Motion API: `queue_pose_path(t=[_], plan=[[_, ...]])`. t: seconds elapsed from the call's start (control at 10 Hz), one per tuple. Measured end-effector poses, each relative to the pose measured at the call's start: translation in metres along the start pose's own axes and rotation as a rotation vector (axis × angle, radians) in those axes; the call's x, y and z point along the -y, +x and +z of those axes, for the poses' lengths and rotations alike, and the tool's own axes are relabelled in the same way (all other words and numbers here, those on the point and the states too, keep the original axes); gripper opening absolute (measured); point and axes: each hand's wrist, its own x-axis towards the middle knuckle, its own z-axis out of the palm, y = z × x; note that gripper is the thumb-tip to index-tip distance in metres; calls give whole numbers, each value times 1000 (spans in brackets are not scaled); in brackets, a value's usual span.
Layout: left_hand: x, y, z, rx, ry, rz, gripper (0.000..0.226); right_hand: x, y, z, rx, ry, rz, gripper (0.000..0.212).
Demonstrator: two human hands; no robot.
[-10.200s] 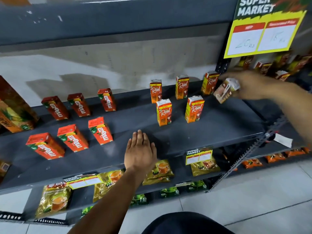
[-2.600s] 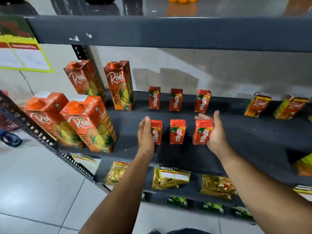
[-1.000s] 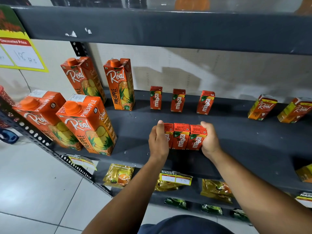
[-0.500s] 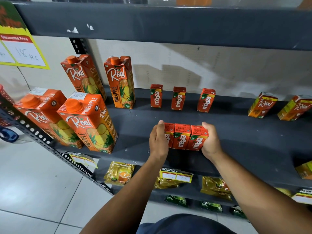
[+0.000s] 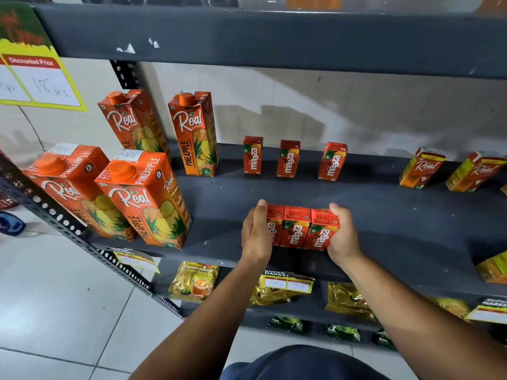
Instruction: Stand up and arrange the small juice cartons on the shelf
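Three small red Maaza cartons [image 5: 297, 229] stand upright, pressed side by side, near the front of the grey shelf [image 5: 225, 212]. My left hand [image 5: 256, 234] lies flat against the left carton of that row. My right hand [image 5: 343, 234] cups the right carton from the other side. Both hands squeeze the row between them. Three more small Maaza cartons [image 5: 288, 159] stand apart from each other in a back row by the wall. Two small Real cartons [image 5: 422, 168] stand further right on the same shelf.
Several tall Real pineapple cartons [image 5: 145, 198] stand on the shelf's left part. Another small carton [image 5: 492, 267] shows at the right edge. The shelf above [image 5: 274, 37] overhangs. Yellow and green packets [image 5: 194, 281] lie on the lower shelves. A price sign [image 5: 38, 78] hangs at left.
Since 2.6 s ago my hands pushed the three spaced front cartons together into one tight row. Over the last second the row and both hands have hardly moved.
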Motion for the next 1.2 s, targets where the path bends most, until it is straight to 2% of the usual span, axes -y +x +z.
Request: queue_pose_path(t=[0.1,0.4,0.6,0.7,0.8,0.9,1.1,1.2], plan=[[3,-4,-4,20,5,21,40,-2,-5,0,-7,-5,10,33],[2,-30,-14,56,-30,9,28,-8,-25,-2,-29,57,-3,30],[6,-27,-15,66,-9,6,29,-9,-24,-2,-18,45,-16,32],[11,-23,-17,77,-3,9,38,-9,-24,-2,-26,52,-16,33],[15,-19,-20,109,-7,28,73,-8,-26,-2,-26,39,-27,33],[20,-16,-24,138,-28,3,93,-9,-27,-2,-28,28,-20,37],[17,-17,-31,164,-129,2,84,1,-33,0,-7,-14,-54,75],[14,-17,-37,151,-213,56,63,3,-41,-4,-68,-33,-175,85]])
